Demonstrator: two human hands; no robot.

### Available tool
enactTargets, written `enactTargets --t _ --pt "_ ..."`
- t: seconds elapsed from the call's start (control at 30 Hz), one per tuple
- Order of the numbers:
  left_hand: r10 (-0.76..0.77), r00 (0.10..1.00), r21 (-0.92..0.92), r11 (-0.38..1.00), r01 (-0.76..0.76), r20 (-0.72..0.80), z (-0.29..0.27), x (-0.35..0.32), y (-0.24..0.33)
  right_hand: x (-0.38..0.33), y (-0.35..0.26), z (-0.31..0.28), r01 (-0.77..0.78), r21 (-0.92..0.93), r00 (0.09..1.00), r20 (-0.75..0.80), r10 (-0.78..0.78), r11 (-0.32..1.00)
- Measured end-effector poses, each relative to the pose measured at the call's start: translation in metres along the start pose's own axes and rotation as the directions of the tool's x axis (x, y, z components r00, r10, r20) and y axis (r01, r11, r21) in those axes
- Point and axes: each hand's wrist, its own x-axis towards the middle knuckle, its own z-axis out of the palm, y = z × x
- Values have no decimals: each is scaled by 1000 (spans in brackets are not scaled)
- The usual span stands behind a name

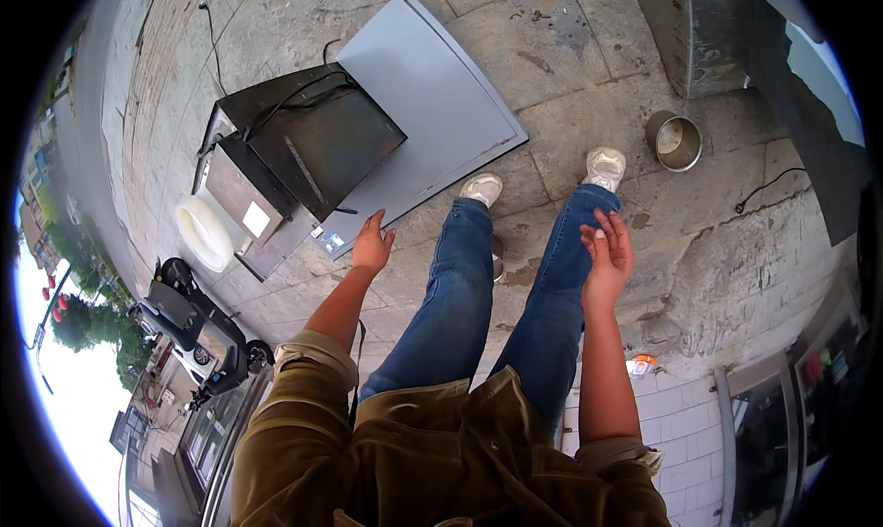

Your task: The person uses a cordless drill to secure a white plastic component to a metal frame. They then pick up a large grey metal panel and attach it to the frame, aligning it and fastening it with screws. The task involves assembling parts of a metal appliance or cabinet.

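Observation:
My left hand hangs in the air with its fingers loosely stretched out and nothing in it. Nearest to it is the near corner of a flat grey panel lying on the paving. On that panel's left part rests a dark, box-shaped metal appliance, with a black cable over its top. Above my right thigh, my right hand is held palm up, fingers slightly bent and apart, also holding nothing. Neither hand touches the appliance or the panel.
Left of the appliance is a white plastic ring-shaped thing, with a parked scooter beyond. A metal pot stands right of my shoes, near a cable with a plug. A metal cabinet is at far right; an orange-white packet lies nearby.

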Motion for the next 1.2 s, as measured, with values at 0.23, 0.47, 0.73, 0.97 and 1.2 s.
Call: enactTargets --t 0.23,0.47,0.73,0.97,1.2 --pt "-192 962 -186 970 156 -196 17 0 61 105 -25 46 47 -242 938 343 40 969" --pt "-406 857 -399 877 267 -317 86 3 76 172 -63 73 242 -538 831 544 113 808" --pt "-277 909 -385 911 145 -313 106 113 131 254 -52 154 686 -668 674 732 93 288" --pt "-153 974 -260 960 106 -166 138 184 133 314 -12 300 896 -372 401 913 81 -245" --pt "-127 969 -162 982 93 -212 208 236 118 325 80 405 908 -215 279 951 135 -360"
